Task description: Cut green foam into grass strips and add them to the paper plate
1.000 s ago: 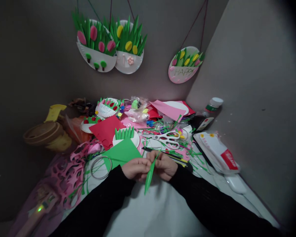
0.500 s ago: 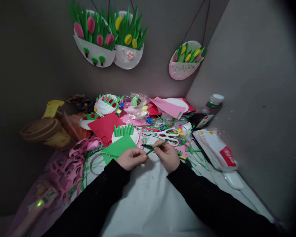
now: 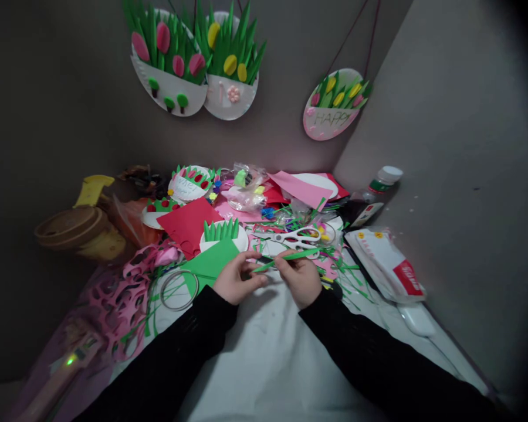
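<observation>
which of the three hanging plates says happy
The right plate, hanging apart from the other two: HAPPY is written across its front. The left plate has little green trees there, and the middle plate a pink flower.

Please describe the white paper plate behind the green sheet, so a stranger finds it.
On the white table cover, find the green paper sheet beside the left hand. Behind it lies the round white paper plate with green blades but no flowers, unlike neighbouring plates.
</observation>
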### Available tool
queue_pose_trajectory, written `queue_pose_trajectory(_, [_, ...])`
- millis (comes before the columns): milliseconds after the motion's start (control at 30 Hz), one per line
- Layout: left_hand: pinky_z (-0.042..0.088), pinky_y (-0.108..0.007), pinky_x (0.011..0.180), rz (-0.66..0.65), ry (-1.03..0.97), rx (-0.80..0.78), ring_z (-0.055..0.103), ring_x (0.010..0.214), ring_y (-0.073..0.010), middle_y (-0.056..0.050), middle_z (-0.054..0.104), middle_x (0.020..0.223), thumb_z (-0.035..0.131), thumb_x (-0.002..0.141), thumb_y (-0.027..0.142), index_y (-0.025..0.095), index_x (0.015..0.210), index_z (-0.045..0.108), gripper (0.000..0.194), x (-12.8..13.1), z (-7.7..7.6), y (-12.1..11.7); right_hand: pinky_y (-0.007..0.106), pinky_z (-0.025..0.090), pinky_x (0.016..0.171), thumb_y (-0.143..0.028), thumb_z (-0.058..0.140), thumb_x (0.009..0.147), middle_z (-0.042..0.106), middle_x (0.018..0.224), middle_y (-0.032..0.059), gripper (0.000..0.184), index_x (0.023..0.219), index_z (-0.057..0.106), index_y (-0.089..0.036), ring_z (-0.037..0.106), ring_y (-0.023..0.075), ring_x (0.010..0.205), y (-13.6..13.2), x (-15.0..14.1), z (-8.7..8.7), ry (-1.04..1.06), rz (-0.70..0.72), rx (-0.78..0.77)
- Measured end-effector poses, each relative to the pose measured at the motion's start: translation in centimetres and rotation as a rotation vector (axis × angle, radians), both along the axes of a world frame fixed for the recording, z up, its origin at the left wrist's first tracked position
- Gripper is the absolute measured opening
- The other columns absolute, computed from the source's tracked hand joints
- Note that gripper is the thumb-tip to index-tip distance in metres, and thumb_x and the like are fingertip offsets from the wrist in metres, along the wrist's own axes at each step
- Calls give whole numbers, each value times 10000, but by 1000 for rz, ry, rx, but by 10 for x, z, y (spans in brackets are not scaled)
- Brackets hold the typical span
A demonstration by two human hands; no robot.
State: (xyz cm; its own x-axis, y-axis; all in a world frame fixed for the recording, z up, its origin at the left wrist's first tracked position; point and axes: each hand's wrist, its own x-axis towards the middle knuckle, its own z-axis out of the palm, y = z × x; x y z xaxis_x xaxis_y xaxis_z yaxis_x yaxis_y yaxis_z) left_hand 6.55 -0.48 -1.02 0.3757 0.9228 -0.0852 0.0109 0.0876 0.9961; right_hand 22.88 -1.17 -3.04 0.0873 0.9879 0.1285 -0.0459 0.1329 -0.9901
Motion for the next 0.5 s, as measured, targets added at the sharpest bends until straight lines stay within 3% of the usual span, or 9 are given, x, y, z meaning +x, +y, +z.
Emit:
queue_pose_trajectory(100, [400,-214,542,79,165,146,503,570,-94,-26,613,692,669,678,319,134,831,616,246,-1,2,1,225,340,453,-384,625,738,467,537,-29,204,708,587,-186,446,125,527,1,2,-1,16,-29,14])
queue_pose_trajectory(233, [357,-201,477,139,263,201,457,512,-87,-8,569,598,610,716,344,142,680,618,206,-2,7,0,221,320,443,-383,616,747,427,516,-43,203,711,584,-186,409,110,498,1,2,0,16,-15,26])
queue_pose_trajectory(367, [349,-198,465,157,323,260,448,491,-85,-10,586,581,604,714,329,148,645,640,196,-3,10,0,217,305,429,-396,626,730,421,508,-51,223,687,578,-183,382,95,468,0,0,0,46,-36,14])
queue_pose_trajectory(500, [380,-212,502,173,340,278,492,520,-102,-22,631,626,653,672,318,157,750,690,183,-5,7,2,202,219,378,-406,648,711,384,492,-67,251,671,551,-178,292,65,410,2,-3,-1,181,-73,-33])
